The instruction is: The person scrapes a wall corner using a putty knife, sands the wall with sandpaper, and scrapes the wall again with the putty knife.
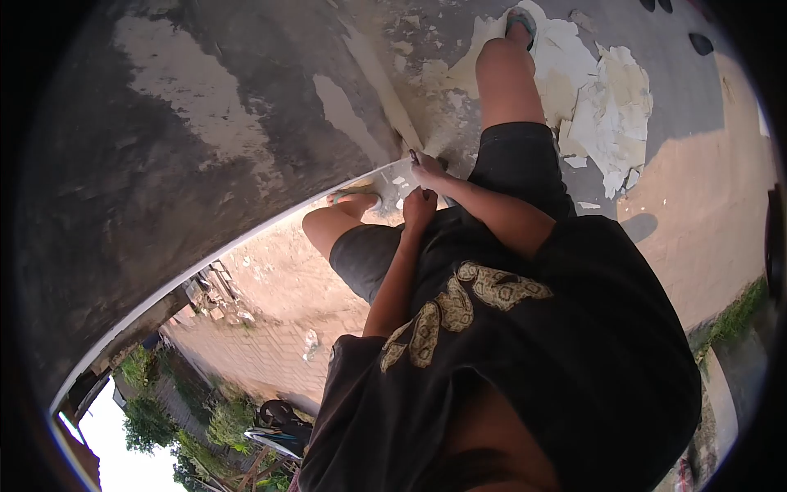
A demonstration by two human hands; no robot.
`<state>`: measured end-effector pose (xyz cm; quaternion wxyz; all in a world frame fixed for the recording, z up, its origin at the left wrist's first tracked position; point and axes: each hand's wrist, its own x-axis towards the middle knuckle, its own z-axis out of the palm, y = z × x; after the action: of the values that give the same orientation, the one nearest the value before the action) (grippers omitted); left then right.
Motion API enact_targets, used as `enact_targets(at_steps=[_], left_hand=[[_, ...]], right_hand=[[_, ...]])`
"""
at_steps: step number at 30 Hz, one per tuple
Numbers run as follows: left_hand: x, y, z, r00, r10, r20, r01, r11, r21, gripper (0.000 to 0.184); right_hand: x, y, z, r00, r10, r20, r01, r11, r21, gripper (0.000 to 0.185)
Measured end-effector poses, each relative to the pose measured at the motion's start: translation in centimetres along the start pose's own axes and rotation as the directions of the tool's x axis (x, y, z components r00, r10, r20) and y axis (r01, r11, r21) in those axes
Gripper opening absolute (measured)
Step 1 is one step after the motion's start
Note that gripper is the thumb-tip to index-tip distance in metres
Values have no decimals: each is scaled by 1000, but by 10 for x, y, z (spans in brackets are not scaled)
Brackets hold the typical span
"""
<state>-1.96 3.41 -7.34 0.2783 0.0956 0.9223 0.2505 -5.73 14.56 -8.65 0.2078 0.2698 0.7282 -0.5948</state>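
My right hand point(428, 170) is closed in front of my body, beside the lower edge of the dark wall point(188, 139). A small dark thing shows at its fingertips, too small to name. Just below it in the view, my left hand point(420, 209) is curled into a fist near my thighs. A dark spot shows at its knuckles, and what it holds, if anything, is hidden. The wall has pale patches where its surface has come off.
Broken pale flakes point(611, 115) lie on the grey floor around my sandalled foot point(520, 25). My other sandalled foot point(354, 199) is by the wall's edge. Brick paving point(262, 353), rubble point(217, 295), plants point(229, 422) and a parked motorbike point(283, 426) lie at the lower left.
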Motion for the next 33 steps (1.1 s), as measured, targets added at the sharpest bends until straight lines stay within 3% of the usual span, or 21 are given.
enact_targets(at_steps=[1, 4, 5, 8, 11, 14, 15, 18, 21, 24, 25, 33], left_hand=[[0, 1, 0, 1000, 17, -11, -17, 1000, -2, 28], [-8, 18, -4, 1000, 1, -9, 1, 989, 149, 30], [-9, 19, 0, 1000, 20, 17, -23, 984, 178, 30], [-9, 26, 14, 996, 93, -10, -89, 973, 214, 26], [-27, 61, 13, 994, 82, -70, -66, 976, 209, 19], [-36, 69, 9, 991, 98, -96, -84, 986, 144, 20], [-37, 75, 5, 990, 74, -122, -57, 989, 134, 20], [-35, 74, 4, 986, 100, -136, -88, 992, 87, 20], [-34, 78, 4, 979, 146, -142, -137, 988, 77, 20], [-33, 83, -1, 992, 110, -64, -107, 993, 52, 20], [-33, 84, -1, 993, 109, -47, -108, 993, 38, 20], [-33, 89, -5, 994, 111, -16, -111, 994, 25, 18]], right_hand=[[0, -3, -4, 971, -45, -235, 35, 998, -44, 32], [21, -17, -29, 979, 78, -186, -64, 995, 80, 35], [0, -39, -43, 970, -75, -231, 86, 996, 35, 39], [-5, -52, -45, 957, -249, -150, 238, 967, -88, 40], [-5, -65, -61, 962, -269, -52, 249, 937, -245, 35], [9, -85, -85, 970, -155, 186, 225, 864, -451, 27], [13, -91, -92, 962, -113, 250, 208, 895, -396, 24], [31, -102, -101, 963, 24, 267, 101, 891, -443, 22], [48, -79, -90, 946, -308, 101, 324, 876, -356, 16], [42, -75, -86, 950, -309, 45, 307, 897, -317, 11], [38, -87, -93, 963, -245, 113, 269, 897, -351, 29], [40, -108, -94, 971, -232, 62, 240, 938, -251, 53]])
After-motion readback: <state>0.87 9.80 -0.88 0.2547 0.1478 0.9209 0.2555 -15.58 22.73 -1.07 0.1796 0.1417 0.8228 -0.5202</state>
